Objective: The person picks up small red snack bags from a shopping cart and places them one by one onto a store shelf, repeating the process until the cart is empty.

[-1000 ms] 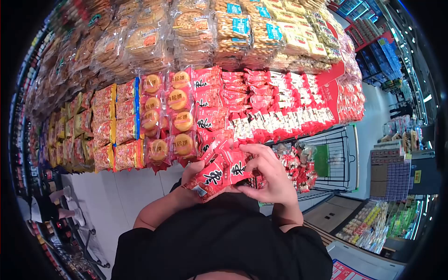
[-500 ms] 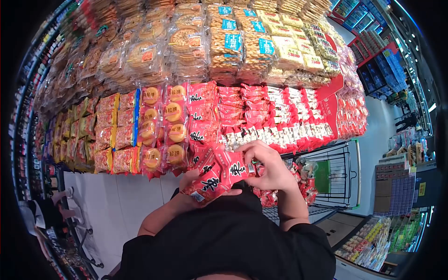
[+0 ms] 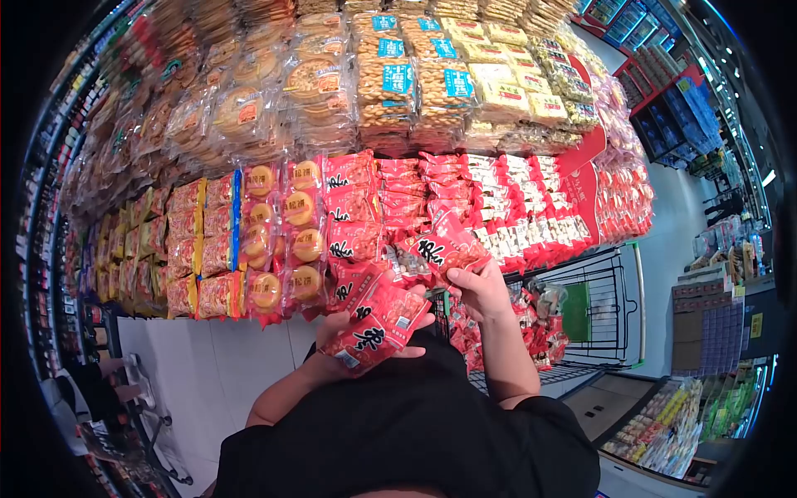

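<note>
Close to my body, my left hand (image 3: 330, 324) holds several red snack packets (image 3: 378, 328) with large black characters, stacked and overlapping; its fingertips show past their right side. My right hand (image 3: 483, 290) pinches a single red packet (image 3: 447, 244) of the same kind by its lower right corner. That packet is tilted and overlaps the front part of the display, where red-and-white packets (image 3: 405, 264) lie. A row of matching red packets (image 3: 349, 207) sits just left of it.
Below and right of the display stands a wire shopping cart (image 3: 594, 319) with red packets (image 3: 544, 332) inside. Yellow-edged packets (image 3: 220, 253) and round cakes (image 3: 305, 245) fill the left rows. Stacked biscuits and nut bars (image 3: 398, 83) rise behind. A person's legs (image 3: 79, 390) show at lower left.
My right hand has moved slightly right and down, drawing one red packet away from those in my left hand and swinging it toward the display. The left hand keeps its bundle near my body.
</note>
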{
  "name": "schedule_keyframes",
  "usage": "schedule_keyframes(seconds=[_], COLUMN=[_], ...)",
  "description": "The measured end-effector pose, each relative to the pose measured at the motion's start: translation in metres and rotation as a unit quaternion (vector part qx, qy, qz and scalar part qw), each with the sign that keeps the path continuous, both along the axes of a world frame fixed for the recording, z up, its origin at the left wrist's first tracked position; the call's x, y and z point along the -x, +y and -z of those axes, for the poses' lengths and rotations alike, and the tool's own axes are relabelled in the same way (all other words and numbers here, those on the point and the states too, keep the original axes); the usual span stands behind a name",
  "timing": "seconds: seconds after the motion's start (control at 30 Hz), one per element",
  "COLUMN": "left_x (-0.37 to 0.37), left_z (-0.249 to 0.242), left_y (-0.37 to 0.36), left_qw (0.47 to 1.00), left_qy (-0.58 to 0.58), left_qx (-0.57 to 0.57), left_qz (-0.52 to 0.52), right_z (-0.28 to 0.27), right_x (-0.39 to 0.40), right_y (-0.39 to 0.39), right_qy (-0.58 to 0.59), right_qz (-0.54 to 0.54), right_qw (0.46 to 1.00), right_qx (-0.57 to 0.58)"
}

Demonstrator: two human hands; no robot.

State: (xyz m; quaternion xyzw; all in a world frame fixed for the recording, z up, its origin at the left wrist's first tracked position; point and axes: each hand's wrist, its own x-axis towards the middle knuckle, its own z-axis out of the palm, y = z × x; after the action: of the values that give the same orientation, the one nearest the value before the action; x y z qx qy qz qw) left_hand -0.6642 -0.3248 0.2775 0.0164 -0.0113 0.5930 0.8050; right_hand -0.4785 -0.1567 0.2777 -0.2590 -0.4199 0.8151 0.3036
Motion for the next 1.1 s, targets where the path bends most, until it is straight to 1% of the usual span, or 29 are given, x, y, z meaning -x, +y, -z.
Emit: schedule_keyframes(seconds=[0.07,0.1,0.17,0.23,0.27,0.33,0.37,0.43,0.5,0.53,0.57,0.63,0.67,0.7,0.73,0.77,0.8,0.83,0.87,0.9,0.97,1.0,1.03,1.07,1.1], left_x=[0.0,-0.001,-0.001,0.0,-0.001,-0.004,-0.005,-0.007,-0.009,-0.01,-0.011,-0.013,-0.013,-0.013,-0.014,-0.014,-0.015,-0.016,-0.016,-0.017,-0.018,-0.019,-0.02,-0.021,-0.023], left_z=[0.003,0.006,0.011,0.015,0.015,0.015,0.014,0.013,0.011,0.014,0.014,0.014,0.015,0.016,0.016,0.016,0.016,0.016,0.017,0.017,0.017,0.017,0.016,0.016,0.016], left_y=[-0.001,-0.001,-0.003,-0.005,-0.008,-0.009,-0.008,-0.007,-0.008,-0.009,-0.01,-0.011,-0.012,-0.012,-0.013,-0.014,-0.015,-0.016,-0.016,-0.017,-0.016,-0.015,-0.015,-0.015,-0.015], left_qw=[1.0,1.0,1.0,0.999,0.999,0.998,0.998,0.997,0.996,0.996,0.996,0.996,0.996,0.996,0.996,0.996,0.997,0.997,0.997,0.997,0.997,0.997,0.997,0.997,0.999], left_qy=[0.006,-0.001,-0.007,0.0,-0.021,-0.027,-0.036,-0.044,0.014,0.0,0.002,-0.052,-0.05,-0.052,-0.054,-0.055,-0.052,-0.05,-0.051,-0.052,-0.053,-0.054,-0.055,-0.055,-0.017], left_qx=[0.012,0.009,0.004,0.004,0.006,0.001,-0.002,-0.002,0.023,0.019,0.019,0.001,0.002,0.0,-0.001,0.0,0.004,0.009,0.01,0.008,0.005,0.005,0.004,0.003,0.005], left_qz=[0.01,0.015,0.02,0.043,0.043,0.052,0.059,0.066,0.08,0.082,0.082,0.075,0.075,0.074,0.072,0.069,0.065,0.061,0.057,0.054,0.053,0.053,0.053,0.053,0.051], right_z=[0.002,0.001,0.0,0.015,0.018,0.017,0.017,0.024,0.041,0.071,0.074,0.079,0.089,0.108,0.113,0.116,0.108,0.097,0.089,0.08,0.066,0.062,0.063,0.066,0.07], right_x=[0.001,0.002,0.003,0.006,0.013,0.029,0.041,0.06,0.08,0.095,0.107,0.125,0.13,0.134,0.138,0.136,0.131,0.128,0.123,0.122,0.119,0.118,0.119,0.12,0.121], right_y=[0.002,0.005,0.012,0.028,0.037,0.057,0.068,0.094,0.118,0.136,0.14,0.146,0.154,0.165,0.167,0.171,0.173,0.172,0.165,0.161,0.154,0.15,0.151,0.152,0.153], right_qy=[-0.027,-0.027,-0.026,-0.029,-0.07,-0.147,-0.168,-0.184,-0.192,-0.204,-0.201,-0.194,-0.192,-0.217,-0.242,-0.242,-0.364,-0.471,-0.482,-0.482,-0.469,-0.446,-0.446,-0.457,-0.466], right_qz=[0.048,0.05,0.021,0.007,0.023,0.054,0.069,0.042,0.038,0.079,0.08,0.086,0.086,0.072,0.056,0.053,0.044,0.033,0.079,0.075,0.093,0.09,0.09,0.023,-0.044], right_qw=[0.998,0.998,0.999,1.0,0.997,0.987,0.983,0.979,0.972,0.969,0.97,0.975,0.976,0.97,0.963,0.963,0.9,0.804,0.726,0.726,0.705,0.694,0.694,0.689,0.681], right_qx=[-0.011,-0.011,-0.001,0.003,-0.007,-0.022,-0.007,-0.072,-0.128,-0.115,-0.115,-0.058,-0.058,-0.083,-0.108,-0.107,-0.238,-0.361,-0.485,-0.485,-0.523,-0.558,-0.558,-0.562,-0.563])
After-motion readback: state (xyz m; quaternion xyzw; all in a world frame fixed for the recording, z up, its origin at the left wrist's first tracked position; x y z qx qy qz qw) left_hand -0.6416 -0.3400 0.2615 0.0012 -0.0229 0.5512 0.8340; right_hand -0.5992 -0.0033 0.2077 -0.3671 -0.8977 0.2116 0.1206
